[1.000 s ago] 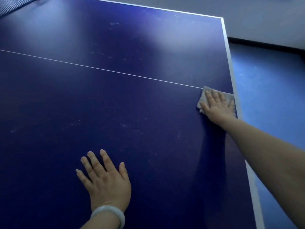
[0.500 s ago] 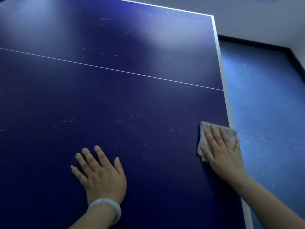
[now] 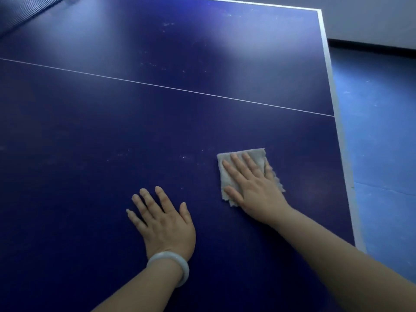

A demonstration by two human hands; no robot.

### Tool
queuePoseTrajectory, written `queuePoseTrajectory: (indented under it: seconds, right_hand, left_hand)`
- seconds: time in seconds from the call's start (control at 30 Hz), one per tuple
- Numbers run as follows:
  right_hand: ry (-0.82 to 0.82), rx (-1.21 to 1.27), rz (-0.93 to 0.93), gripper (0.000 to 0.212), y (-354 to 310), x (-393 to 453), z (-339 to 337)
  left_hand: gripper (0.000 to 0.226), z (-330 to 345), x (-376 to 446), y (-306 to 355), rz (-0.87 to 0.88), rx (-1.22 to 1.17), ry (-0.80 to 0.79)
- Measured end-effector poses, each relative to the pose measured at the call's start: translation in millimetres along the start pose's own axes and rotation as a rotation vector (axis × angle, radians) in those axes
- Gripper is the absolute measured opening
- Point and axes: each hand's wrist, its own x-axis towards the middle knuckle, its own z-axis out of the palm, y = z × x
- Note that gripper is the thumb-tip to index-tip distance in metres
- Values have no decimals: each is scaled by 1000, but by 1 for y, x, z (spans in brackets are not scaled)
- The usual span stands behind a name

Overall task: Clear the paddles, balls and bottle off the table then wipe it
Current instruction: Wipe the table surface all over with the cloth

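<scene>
A dark blue table tennis table [image 3: 157, 122] fills the view, with a thin white centre line and a white edge band on the right. My right hand [image 3: 252, 185] presses flat, fingers straight, on a grey cloth [image 3: 258, 157] lying on the table's near right part. To its left my left hand [image 3: 162, 217], a pale bangle on the wrist, rests flat with fingers spread on the bare surface. No paddles, balls or bottle show on the table.
Faint pale smudges dot the tabletop around the middle and far side. The net [image 3: 20, 10] crosses the far left corner. A blue floor [image 3: 378, 140] lies beyond the table's right edge, and a pale wall with a dark skirting [image 3: 371, 46] stands behind.
My right hand has slid the cloth from the table's right edge by the centre line toward me and then leftward. My left hand has stayed flat on the table.
</scene>
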Motion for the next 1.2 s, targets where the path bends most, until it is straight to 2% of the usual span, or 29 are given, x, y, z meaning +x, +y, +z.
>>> queuePoseTrajectory:
  seconds: [0.07, 0.17, 0.27, 0.33, 0.47, 0.5, 0.53, 0.57, 0.67, 0.73, 0.8, 0.87, 1.03, 1.13, 1.2]
  right_hand:
    - [26, -31, 160, 65, 37, 7, -7]
    - [26, 90, 576, 64, 80, 38, -22]
    - [60, 172, 793, 64, 60, 82, -28]
    - [39, 189, 687, 64, 25, 104, -30]
    - [-47, 38, -104, 63, -44, 100, -16]
    - [-68, 4, -208, 64, -42, 96, -13]
    - [-64, -9, -215, 64, -31, 97, -15]
    - [-41, -13, -123, 64, -13, 102, -18]
    - [28, 60, 391, 63, 48, 122, -32]
    - [23, 129, 635, 65, 61, 139, -39]
    - [16, 185, 705, 66, 43, 162, -42]
    - [-8, 192, 572, 66, 5, 183, -41]
    - [-92, 70, -47, 66, -115, 168, -20]
    - [-80, 37, -165, 65, -115, 131, -9]
    - [-58, 16, -93, 65, -77, 116, -9]
  left_hand:
    - [79, 1, 0, 0, 3, -5, 9]
    - [79, 2, 0, -1, 3, -7, 23]
    - [77, 3, 1, -1, 8, -20, 29]
    - [75, 5, 1, -1, 7, -26, 32]
    - [73, 6, 2, 0, 4, -30, 44]
    - [73, 7, 2, 1, 5, -24, 42]
    - [73, 8, 2, 1, 7, -20, 40]
    - [73, 8, 3, 1, 10, -22, 39]
    - [71, 8, 2, 0, 20, -31, 55]
    - [74, 7, 1, 0, 24, -35, 63]
    - [76, 7, 0, 0, 30, -29, 61]
    - [75, 7, 0, 0, 25, -28, 62]
    - [69, 8, 2, 2, 0, -25, 62]
    - [72, 8, 2, 3, -4, -11, 56]
    - [72, 7, 1, 2, 3, -21, 62]
